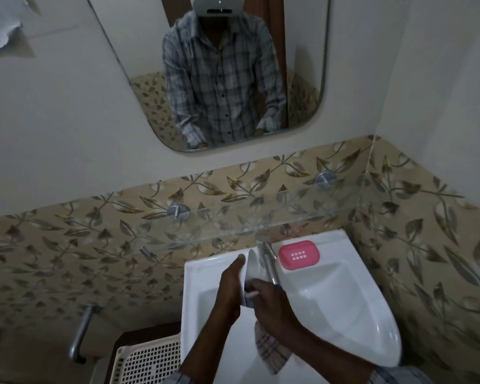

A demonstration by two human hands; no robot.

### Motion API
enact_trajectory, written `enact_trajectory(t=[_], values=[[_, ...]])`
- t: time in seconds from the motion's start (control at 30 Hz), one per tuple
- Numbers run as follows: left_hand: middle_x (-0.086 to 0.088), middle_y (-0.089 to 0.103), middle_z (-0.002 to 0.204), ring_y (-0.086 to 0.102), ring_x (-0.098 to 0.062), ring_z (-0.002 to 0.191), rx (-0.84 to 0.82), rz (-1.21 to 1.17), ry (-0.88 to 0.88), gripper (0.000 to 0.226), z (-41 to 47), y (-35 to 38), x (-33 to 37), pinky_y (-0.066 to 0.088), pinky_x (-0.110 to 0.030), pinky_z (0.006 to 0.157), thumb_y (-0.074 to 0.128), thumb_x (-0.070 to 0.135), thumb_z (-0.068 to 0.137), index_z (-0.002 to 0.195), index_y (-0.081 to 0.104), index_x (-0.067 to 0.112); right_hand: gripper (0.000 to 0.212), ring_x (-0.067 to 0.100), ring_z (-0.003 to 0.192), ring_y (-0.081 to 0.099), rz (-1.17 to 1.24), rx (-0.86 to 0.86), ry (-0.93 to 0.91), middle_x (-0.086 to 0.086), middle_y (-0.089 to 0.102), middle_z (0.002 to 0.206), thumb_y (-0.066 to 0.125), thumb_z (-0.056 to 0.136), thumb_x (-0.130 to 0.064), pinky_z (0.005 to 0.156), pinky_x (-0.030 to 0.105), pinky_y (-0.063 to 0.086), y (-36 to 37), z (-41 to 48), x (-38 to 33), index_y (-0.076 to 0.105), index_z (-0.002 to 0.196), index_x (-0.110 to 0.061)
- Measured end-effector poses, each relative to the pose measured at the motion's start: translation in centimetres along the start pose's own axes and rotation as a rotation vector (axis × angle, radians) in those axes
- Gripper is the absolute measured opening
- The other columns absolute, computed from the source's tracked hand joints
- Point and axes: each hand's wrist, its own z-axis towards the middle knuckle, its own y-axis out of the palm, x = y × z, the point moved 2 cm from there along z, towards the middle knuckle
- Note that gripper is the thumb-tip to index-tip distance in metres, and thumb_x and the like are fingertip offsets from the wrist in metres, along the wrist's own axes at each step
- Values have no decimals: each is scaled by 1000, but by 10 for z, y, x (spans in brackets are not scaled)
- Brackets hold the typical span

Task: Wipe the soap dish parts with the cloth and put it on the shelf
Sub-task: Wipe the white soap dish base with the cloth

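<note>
Over the white sink [344, 306] my left hand [230, 289] holds a white soap dish part [252, 266] upright on its edge. My right hand [272, 303] presses a checked cloth [270, 349] against the lower end of that part; the cloth's loose end hangs down below my wrist. The pink slotted soap dish part [299, 255] lies flat on the sink's back rim, right of the tap. A glass shelf [233, 225] on two metal pegs runs along the tiled wall just above the sink.
A chrome tap [268, 261] stands right behind the white part. A mirror [219, 70] hangs above the shelf. A white plastic basket [147, 364] sits at the lower left beside the sink, with a metal handle [81, 333] further left.
</note>
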Motion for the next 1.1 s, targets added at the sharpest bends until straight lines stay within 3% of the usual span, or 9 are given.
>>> enact_trajectory(t=[0.13,0.23,0.33,0.43,0.6,0.73,0.87,1.0,1.1], values=[[-5,56,145,49,-24,137,-38,251,555,57,-5,-7,-8,40,-38,114,49,57,94,140,54,23,42,28,68,72,778,-45,410,16,75,77,43,71,15,58,29,56,-19,23,-12,77,85,-5],[27,26,159,23,0,148,-109,527,769,59,-7,-14,-8,21,-9,114,37,61,98,153,23,45,40,41,80,66,1010,-37,474,30,68,90,40,72,18,73,44,55,-28,24,-7,72,96,8],[20,17,163,18,-10,151,-199,743,857,66,-7,-24,-16,21,-26,122,32,63,97,155,9,42,40,42,85,68,1135,-45,457,31,70,96,42,76,17,77,46,58,-35,27,0,74,96,4],[7,20,164,24,-17,150,-245,680,805,76,-9,-35,-29,30,-50,119,33,66,95,157,1,36,32,40,97,68,1007,-103,304,26,71,106,57,79,2,88,50,54,-39,25,-9,74,105,-4],[24,12,163,17,-2,151,-378,735,667,74,-18,-22,-19,23,-32,123,48,52,98,154,0,48,48,22,95,72,554,15,130,0,75,102,74,74,0,80,35,61,-44,12,-10,69,111,-30],[-16,49,149,55,-38,128,-362,-93,86,68,-16,-20,10,43,-60,106,60,34,88,151,37,27,58,-2,106,64,193,0,-10,-25,69,114,73,79,-2,88,15,51,-52,8,-6,61,116,-45],[-30,69,104,61,-42,100,-347,-114,-432,78,-21,-3,28,43,-54,96,52,60,79,108,70,-9,58,18,119,59,-267,-321,-210,5,60,133,51,94,-4,99,27,48,-29,-7,1,37,148,-22],[-11,72,95,73,-25,74,-35,50,-72,47,-19,8,-3,58,-34,59,54,47,94,119,64,9,64,5,103,66,48,-214,-11,3,70,117,54,90,2,87,16,54,-25,-3,-9,39,147,-24],[10,58,139,70,-9,108,-17,109,352,50,-26,3,-23,62,-36,75,53,52,94,143,45,43,49,12,90,72,411,-149,247,10,75,99,60,91,-3,75,28,61,-31,5,-7,49,134,-24]])
